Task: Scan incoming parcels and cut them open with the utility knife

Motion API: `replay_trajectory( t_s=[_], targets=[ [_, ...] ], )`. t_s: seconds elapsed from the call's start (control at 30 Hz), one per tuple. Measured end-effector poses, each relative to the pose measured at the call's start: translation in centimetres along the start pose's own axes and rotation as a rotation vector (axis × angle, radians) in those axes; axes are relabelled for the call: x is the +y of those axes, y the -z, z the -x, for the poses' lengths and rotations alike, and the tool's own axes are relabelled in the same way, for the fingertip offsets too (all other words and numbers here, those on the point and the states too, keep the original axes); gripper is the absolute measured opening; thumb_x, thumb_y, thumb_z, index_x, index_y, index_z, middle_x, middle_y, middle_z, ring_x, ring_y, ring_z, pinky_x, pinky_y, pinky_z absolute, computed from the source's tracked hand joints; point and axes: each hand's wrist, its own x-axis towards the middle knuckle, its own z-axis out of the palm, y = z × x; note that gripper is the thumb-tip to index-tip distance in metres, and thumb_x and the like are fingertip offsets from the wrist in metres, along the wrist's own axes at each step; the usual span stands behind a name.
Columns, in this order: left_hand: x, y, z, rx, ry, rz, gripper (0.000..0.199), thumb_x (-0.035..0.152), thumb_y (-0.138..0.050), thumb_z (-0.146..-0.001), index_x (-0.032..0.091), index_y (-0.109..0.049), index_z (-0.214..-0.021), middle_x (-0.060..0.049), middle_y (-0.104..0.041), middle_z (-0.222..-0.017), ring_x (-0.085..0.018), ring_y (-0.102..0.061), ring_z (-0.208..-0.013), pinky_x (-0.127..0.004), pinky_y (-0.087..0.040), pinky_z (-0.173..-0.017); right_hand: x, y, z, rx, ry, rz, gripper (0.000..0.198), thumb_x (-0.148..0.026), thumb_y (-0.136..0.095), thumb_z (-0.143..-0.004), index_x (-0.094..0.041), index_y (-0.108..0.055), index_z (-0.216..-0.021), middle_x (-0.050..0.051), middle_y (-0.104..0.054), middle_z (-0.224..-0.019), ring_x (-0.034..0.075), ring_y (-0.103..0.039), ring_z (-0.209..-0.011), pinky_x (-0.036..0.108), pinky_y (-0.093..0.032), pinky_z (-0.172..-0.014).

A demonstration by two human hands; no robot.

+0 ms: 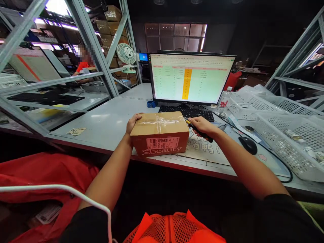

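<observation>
Your box (160, 134) sits right at the desk's (106, 126) front edge, label side toward you, so a hard pull toward your body could tip it off. The tip of your cutter (205, 135) is at the box's upper right edge; if it slips on the shiny tape (159, 124), it could run across toward your other hand or dig into whatever is inside. A wide swing of the tool might also catch the keyboard (204, 115) just behind.

Both your forearms reach forward, angled inward. Your right hand (201, 126) is wrapped around the cutter's handle, pointing it left. Your left hand (132, 123) braces the box's far left corner; you can't tell from here how tightly its fingers press.
</observation>
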Motion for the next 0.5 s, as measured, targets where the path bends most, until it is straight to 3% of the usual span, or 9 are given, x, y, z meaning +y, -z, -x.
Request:
replay_trajectory(
  t_s=[0.5],
  targets=[
    [-0.7, 0.2, -0.5, -0.100, 0.013, 0.009, 0.042, 0.035, -0.080, -0.060, 0.016, -0.066, -0.095, -0.002, -0.063, -0.084, -0.019, -0.062, -0.077, -0.028, -0.052, -0.068, 2.0, -0.9, 5.1, -0.079, 0.019, -0.030, 0.048, -0.062, -0.043, -0.109, -0.022, -0.054, -0.086, -0.003, -0.053, -0.052, 0.011, -0.047, -0.037, 0.020, -0.035, -0.034]
  ],
)
